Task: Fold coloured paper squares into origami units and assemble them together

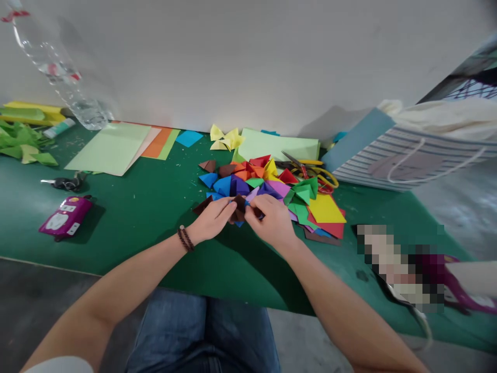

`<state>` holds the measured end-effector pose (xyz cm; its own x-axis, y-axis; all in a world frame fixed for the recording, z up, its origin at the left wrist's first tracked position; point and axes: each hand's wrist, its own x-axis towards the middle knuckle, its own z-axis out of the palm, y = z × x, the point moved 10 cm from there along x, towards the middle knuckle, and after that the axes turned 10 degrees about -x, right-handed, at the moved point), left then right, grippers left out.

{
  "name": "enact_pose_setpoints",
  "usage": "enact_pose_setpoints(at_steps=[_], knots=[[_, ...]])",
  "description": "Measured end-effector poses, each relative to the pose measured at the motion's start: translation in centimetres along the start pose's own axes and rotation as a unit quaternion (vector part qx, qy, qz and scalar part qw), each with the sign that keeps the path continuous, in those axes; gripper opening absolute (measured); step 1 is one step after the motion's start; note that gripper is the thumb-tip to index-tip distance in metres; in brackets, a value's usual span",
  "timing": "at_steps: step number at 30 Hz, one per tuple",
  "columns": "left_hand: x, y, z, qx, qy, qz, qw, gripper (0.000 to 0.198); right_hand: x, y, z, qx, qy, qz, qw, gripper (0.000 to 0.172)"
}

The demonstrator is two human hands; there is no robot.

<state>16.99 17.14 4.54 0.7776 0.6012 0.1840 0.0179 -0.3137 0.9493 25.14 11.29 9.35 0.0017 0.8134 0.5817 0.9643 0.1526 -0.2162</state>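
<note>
Both hands meet at the near edge of a pile of folded paper pieces (253, 182) in blue, orange, purple, green and other colours. Between my fingers is a dark brown folded paper piece (239, 203). My left hand (213, 219), with a beaded bracelet (185, 238) at the wrist, pinches it from the left. On its right side my right hand (275, 221) has its thumb and fingers closed on the same piece; a bit of blue shows at the fingertips. Part of the brown paper is hidden by the fingers.
Flat paper sheets (112, 146) and a plastic bottle (64, 77) stand back left, keys (66, 182) and a purple device (66, 217) nearer. Scissors (297, 163), coloured squares (326, 210) and a striped bag (388, 155) are right. Another person's arm (471, 278) reaches in at far right.
</note>
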Motion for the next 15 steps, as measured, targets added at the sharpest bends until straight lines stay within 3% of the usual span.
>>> enact_pose_setpoints(at_steps=[7, 11, 15], knots=[[0.2, -0.3, -0.2, 0.068, 0.003, -0.011, 0.998, 0.03, -0.6, 1.2, 2.9, 0.063, -0.157, 0.057, 0.984, 0.029], [0.2, 0.2, 0.0, 0.092, -0.009, -0.002, 0.996, 0.028, -0.5, 0.3, 2.8, 0.084, -0.168, 0.012, 0.982, 0.027], [0.3, 1.0, -0.1, 0.11, -0.01, 0.009, 0.994, 0.031, -0.3, 0.7, 2.4, 0.066, -0.149, 0.026, 0.986, 0.028]])
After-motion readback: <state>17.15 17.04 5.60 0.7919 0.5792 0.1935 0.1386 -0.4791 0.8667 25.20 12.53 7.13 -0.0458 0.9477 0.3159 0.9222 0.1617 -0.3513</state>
